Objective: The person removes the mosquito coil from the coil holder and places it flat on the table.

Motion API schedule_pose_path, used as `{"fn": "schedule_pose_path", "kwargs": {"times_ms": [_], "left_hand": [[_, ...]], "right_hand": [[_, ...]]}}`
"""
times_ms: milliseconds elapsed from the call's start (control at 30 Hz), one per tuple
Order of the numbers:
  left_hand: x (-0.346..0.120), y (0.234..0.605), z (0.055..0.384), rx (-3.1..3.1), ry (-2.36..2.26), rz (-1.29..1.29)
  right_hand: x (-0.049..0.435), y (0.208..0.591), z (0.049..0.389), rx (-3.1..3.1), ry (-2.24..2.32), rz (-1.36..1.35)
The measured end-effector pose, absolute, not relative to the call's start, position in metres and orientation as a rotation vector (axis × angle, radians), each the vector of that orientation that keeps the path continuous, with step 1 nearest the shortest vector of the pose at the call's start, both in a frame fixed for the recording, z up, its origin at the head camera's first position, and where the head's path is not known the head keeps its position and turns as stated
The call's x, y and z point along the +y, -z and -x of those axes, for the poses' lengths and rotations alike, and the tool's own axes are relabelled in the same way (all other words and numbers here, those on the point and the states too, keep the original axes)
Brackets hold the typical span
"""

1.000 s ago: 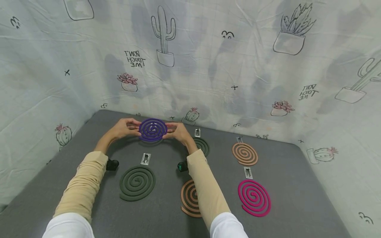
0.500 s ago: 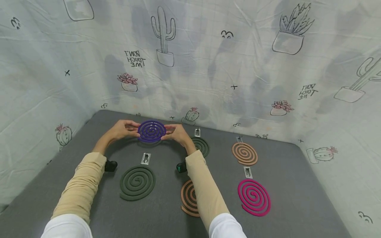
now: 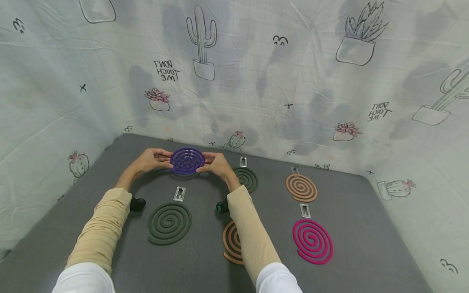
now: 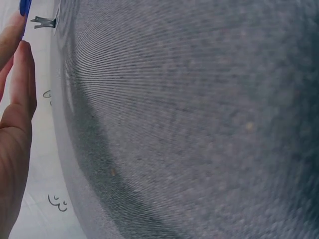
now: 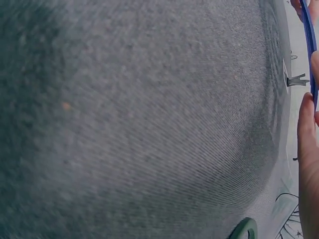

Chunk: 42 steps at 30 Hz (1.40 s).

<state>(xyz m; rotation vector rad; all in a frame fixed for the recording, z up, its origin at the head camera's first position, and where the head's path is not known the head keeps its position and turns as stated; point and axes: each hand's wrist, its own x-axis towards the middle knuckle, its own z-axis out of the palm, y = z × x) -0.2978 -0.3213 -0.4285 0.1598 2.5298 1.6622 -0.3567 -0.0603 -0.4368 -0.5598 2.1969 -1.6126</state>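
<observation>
A purple mosquito coil [image 3: 187, 161] is held level above the grey surface near its back edge, its shadow below it. My left hand [image 3: 149, 160] pinches its left rim between thumb and fingers, while my right hand [image 3: 218, 165] grips the right rim the same way. Beneath the coil rises a metal coil stand [image 5: 297, 80] with upright prongs, also a stand [image 4: 44, 22] in the left wrist view. From the side, the coil [image 5: 309, 35] appears as a thin blue-purple edge close to the prongs; contact with them cannot be made out.
Two dark green coils [image 3: 169, 224] [image 3: 245, 180], two orange-brown coils [image 3: 301, 188] [image 3: 231, 243] and a magenta coil [image 3: 313, 241] lie on the grey surface [image 3: 351, 228]. Metal stands [image 3: 179, 194] [image 3: 243, 161] [image 3: 305, 211] lie behind several of them. Patterned cloth [image 3: 249, 81] encloses the back and sides.
The purple coil and both hands have shifted very slightly toward me and to the left. Both hands keep their hold, and the other coils have stayed in place.
</observation>
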Motion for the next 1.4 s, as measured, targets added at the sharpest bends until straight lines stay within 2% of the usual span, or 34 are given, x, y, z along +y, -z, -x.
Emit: {"fn": "schedule_pose_path", "kwargs": {"times_ms": [1400], "left_hand": [[-0.3143,0.4373,0.2898,2.485,-1.716,-0.172]], "right_hand": [[-0.0574,0.4402,0.3514,2.220,1.546,0.525]]}}
